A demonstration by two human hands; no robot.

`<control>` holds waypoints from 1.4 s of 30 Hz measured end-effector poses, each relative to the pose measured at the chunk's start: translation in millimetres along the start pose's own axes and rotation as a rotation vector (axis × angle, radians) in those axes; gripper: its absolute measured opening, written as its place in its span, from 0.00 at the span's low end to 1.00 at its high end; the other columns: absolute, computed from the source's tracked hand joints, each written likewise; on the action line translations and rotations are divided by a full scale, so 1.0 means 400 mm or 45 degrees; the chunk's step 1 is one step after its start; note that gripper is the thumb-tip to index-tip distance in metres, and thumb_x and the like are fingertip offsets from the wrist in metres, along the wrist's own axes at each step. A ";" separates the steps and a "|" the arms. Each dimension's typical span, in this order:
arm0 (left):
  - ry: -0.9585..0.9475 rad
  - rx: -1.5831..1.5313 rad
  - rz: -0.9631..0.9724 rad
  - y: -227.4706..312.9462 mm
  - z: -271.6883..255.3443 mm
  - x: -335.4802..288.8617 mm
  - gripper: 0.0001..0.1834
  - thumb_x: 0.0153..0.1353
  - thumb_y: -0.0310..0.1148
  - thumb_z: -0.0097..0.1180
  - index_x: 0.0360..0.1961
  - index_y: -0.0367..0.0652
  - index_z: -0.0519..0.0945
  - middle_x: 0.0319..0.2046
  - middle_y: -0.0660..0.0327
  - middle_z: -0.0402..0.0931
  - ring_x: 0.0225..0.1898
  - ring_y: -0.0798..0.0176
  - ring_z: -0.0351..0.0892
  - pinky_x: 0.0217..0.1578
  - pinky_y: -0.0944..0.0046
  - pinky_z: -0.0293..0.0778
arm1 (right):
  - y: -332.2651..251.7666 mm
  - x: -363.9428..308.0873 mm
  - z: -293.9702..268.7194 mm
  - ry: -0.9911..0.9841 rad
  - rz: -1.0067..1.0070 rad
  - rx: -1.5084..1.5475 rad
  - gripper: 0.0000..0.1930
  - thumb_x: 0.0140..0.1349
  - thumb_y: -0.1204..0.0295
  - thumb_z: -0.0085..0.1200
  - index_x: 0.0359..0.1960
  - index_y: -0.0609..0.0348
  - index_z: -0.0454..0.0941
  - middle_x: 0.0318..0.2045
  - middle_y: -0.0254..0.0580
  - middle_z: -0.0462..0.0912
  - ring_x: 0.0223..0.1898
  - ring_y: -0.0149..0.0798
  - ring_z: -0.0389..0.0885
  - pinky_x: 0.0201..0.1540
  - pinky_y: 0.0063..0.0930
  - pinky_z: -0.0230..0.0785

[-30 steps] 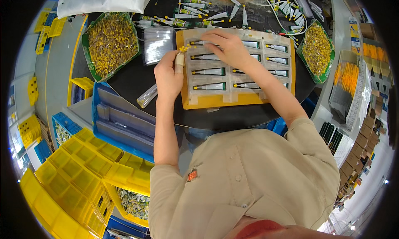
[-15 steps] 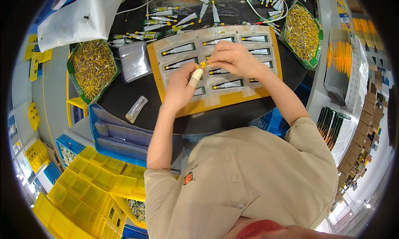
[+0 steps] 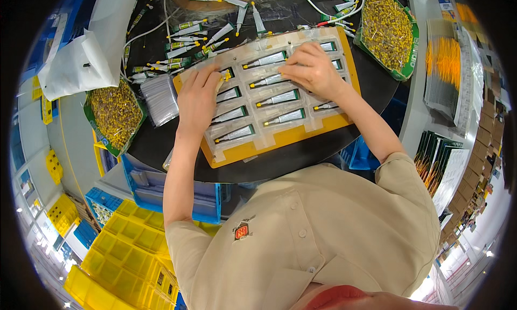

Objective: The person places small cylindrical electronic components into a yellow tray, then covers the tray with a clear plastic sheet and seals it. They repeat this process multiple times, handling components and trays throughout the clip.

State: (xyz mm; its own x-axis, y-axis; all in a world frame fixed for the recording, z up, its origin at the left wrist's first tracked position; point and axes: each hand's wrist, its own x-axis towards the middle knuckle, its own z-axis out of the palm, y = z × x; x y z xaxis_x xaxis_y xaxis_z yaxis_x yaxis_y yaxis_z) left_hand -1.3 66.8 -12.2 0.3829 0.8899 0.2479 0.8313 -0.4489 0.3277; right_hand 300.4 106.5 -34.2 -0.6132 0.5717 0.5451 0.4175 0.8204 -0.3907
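Note:
A pale blister tray [image 3: 256, 121] on a yellow board [image 3: 237, 155] holds small metal tubes with yellow tips, one per compartment. My left hand [image 3: 198, 100] is at the tray's far left corner, slightly blurred. Its bent fingers close on small yellow caps [image 3: 226, 74] over a compartment there. Above the middle column, my right hand [image 3: 314, 73] has thumb and fingers pinched together beside a tube [image 3: 267, 80]. Whatever the right fingertips hold is too small or hidden to make out.
Loose tubes [image 3: 221, 34] lie scattered behind the tray. Green-edged boxes full of small yellow-headed pieces stand at left [image 3: 114, 113] and right [image 3: 389, 35]. A stack of clear plastic [image 3: 160, 101] lies left of the tray. Yellow bins [image 3: 126, 245] stand at lower left.
My hands have parted: the left moved leftward and away from me to the tray's corner, the right a little rightward. The board appears shifted and more tilted in the view.

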 end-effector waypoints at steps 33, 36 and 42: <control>-0.435 -0.991 -0.462 0.264 -0.008 -0.077 0.07 0.64 0.24 0.53 0.41 0.38 0.81 0.25 0.57 0.80 0.27 0.58 0.79 0.32 0.62 0.73 | -0.185 -0.004 -0.041 -0.234 0.193 0.551 0.08 0.60 0.70 0.63 0.39 0.59 0.83 0.31 0.43 0.81 0.35 0.47 0.81 0.38 0.37 0.74; -0.385 -0.813 -0.435 0.246 -0.043 -0.148 0.08 0.64 0.23 0.53 0.43 0.38 0.81 0.25 0.56 0.80 0.28 0.58 0.80 0.33 0.62 0.73 | -0.198 0.015 -0.014 -0.420 0.289 0.767 0.07 0.61 0.71 0.61 0.38 0.60 0.82 0.31 0.44 0.80 0.34 0.48 0.80 0.37 0.36 0.74; 0.088 -0.661 -1.013 0.154 -0.101 -0.230 0.08 0.61 0.23 0.60 0.41 0.36 0.83 0.30 0.49 0.82 0.30 0.47 0.84 0.31 0.58 0.78 | -0.184 0.086 0.066 -0.064 0.494 0.566 0.04 0.61 0.75 0.61 0.35 0.61 0.79 0.30 0.43 0.79 0.30 0.45 0.78 0.34 0.33 0.72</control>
State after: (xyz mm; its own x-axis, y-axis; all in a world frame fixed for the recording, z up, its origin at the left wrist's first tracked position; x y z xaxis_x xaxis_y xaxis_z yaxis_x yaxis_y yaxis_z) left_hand -1.5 -46.1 22.2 -0.2568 0.9506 -0.1744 0.5485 0.2919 0.7835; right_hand 230.8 65.5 -6.3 -0.5074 0.8188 0.2685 0.3031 0.4613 -0.8339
